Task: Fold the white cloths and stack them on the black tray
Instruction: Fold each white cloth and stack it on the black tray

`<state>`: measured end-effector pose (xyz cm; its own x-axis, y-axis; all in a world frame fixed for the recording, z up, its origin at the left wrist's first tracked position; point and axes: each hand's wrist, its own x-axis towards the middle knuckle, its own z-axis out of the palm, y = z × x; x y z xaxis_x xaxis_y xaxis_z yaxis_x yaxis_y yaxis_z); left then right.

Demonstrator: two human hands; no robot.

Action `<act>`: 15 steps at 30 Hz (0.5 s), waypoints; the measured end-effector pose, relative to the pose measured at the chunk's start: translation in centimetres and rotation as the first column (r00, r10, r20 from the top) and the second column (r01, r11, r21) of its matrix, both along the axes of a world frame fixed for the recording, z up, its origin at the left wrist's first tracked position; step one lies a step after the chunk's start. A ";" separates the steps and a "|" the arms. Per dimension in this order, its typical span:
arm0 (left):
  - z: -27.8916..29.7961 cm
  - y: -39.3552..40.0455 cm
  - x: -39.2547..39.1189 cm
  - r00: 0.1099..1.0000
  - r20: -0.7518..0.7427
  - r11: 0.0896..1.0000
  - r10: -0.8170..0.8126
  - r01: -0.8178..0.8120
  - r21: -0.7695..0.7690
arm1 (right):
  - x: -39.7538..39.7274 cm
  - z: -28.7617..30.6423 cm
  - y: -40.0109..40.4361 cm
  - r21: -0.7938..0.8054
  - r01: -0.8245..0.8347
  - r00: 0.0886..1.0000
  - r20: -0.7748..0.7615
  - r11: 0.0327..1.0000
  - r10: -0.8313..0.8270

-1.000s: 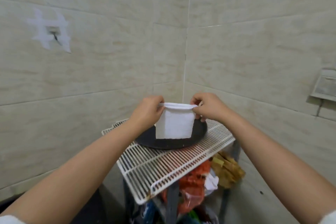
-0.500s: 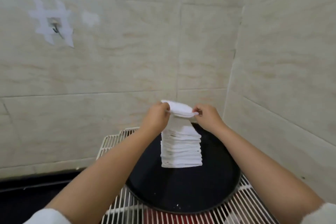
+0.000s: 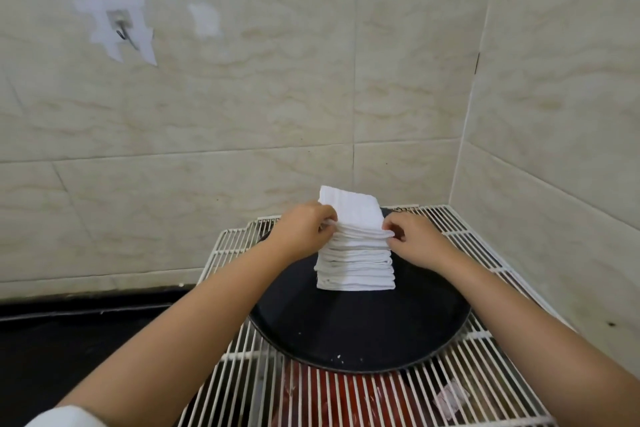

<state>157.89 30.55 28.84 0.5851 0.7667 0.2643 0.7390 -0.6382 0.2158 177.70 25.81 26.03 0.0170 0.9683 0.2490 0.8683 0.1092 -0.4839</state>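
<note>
Mostly we see our two forearms reaching in from the lower corners, with a white sleeve cuff cut off at each bottom edge. Our left hand [image 3: 300, 230] curls its fingers around the left edge of the top cloth [image 3: 349, 210], pinching it, though the fingertips themselves are tucked out of sight against the fabric. Our right hand [image 3: 415, 241] pinches the cloth's near right corner between thumb and curled fingers. That top cloth lies on the stack of folded cloths [image 3: 355, 263], its far end tilted slightly upward and its near edge sagging onto the layers below.

We cannot count the layers in the stack exactly; the folded edges blur into one another, so we say only that there are many. The stack stands on the far half of one round black tray [image 3: 356, 333], whose far rim is hidden behind the cloths and our hands. A few white specks lie near the tray's front rim.

The tray sits on one white wire rack [image 3: 464, 388], cut off at the bottom of the view. Through its bars something red [image 3: 332, 399] shows, too obscured to identify. On the tiled wall [image 3: 242, 97] we count one hook [image 3: 123, 34] amid white patches.
</note>
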 end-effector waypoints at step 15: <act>2.7 -6.8 -23.4 0.839 -0.185 0.858 0.512 -0.490 0.153 | -24.1 5.6 -1.7 0.030 -0.158 0.925 0.354 0.987 0.137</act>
<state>134.53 23.70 31.57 0.1776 0.9475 0.2658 0.9838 -0.1774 -0.0247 153.63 24.16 31.62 -0.2229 0.9372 0.2681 0.9532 0.2673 -0.1416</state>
